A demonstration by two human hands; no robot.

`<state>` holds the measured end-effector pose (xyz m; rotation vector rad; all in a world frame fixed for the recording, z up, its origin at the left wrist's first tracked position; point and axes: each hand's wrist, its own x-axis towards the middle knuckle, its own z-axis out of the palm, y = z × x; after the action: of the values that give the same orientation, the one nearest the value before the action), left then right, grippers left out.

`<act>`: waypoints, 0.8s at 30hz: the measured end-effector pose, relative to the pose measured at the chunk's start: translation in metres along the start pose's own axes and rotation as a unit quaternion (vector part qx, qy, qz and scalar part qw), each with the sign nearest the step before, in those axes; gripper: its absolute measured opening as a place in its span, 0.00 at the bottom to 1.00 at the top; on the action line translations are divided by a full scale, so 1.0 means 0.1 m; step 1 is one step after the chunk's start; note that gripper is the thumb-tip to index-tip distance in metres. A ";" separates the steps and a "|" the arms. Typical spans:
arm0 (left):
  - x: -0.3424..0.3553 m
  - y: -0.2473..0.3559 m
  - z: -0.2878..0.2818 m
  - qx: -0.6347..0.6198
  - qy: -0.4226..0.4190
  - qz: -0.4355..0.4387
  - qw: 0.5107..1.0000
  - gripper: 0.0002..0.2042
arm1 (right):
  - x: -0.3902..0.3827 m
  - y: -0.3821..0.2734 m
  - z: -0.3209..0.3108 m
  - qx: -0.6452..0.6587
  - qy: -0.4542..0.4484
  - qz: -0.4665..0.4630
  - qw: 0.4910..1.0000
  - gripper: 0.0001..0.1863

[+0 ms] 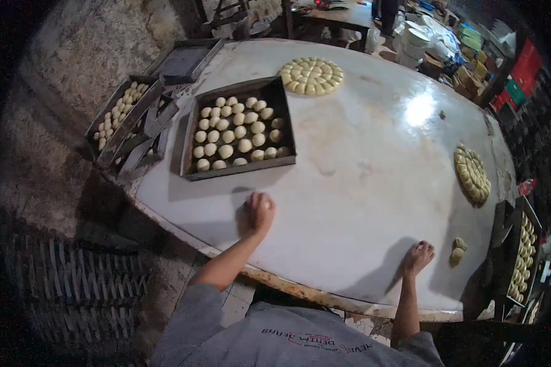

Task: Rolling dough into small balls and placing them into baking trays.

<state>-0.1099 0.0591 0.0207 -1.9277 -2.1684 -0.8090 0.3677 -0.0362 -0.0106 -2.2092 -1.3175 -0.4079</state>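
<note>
Dough balls crowd loosely inside the dark square tray, those along its right wall dulled by shadow. Just off the tray's near wall, the person's left hand has its fingers curled in close; I cannot tell whether dough lies in the palm. The right hand, well to the right of the tray and nearer the person, is bent in a similar loose curl, its underside hidden, so its contents cannot be told either. Small dough lumps sit just beyond it, on the side away from the tray. Farther out that way, another tray of dough is darkened and bent by the lens rim; left of the tray, a narrow tray is partly overlapped by jumbled metal pieces. A broad stretch of table lies open to the tray's right, while the worn, curved near edge leaves less room below it. The tabletop is pale, smooth and stained. By the tray's far right corner lies a flat, scored dough round; a second round, yellowish and segmented, rests well to the tray's right.
</note>
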 end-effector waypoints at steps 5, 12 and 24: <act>0.13 0.12 0.03 -0.071 -0.188 0.123 0.972 0.09 | -0.13 -0.46 0.05 -0.016 -0.076 0.015 0.997 0.07; 2.06 -0.75 -0.46 -0.432 -0.373 0.135 0.810 0.22 | -0.88 -1.13 -0.35 -0.007 -0.128 0.106 0.986 0.11; 4.30 -0.97 1.54 -0.163 -0.309 -0.021 0.937 0.38 | -0.68 -3.51 -1.07 0.582 -0.254 0.380 0.672 0.26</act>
<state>-0.2398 0.5065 0.0476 -2.5955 -2.5401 -0.6605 0.0282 -0.0130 0.1431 -1.4416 -0.4008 1.1441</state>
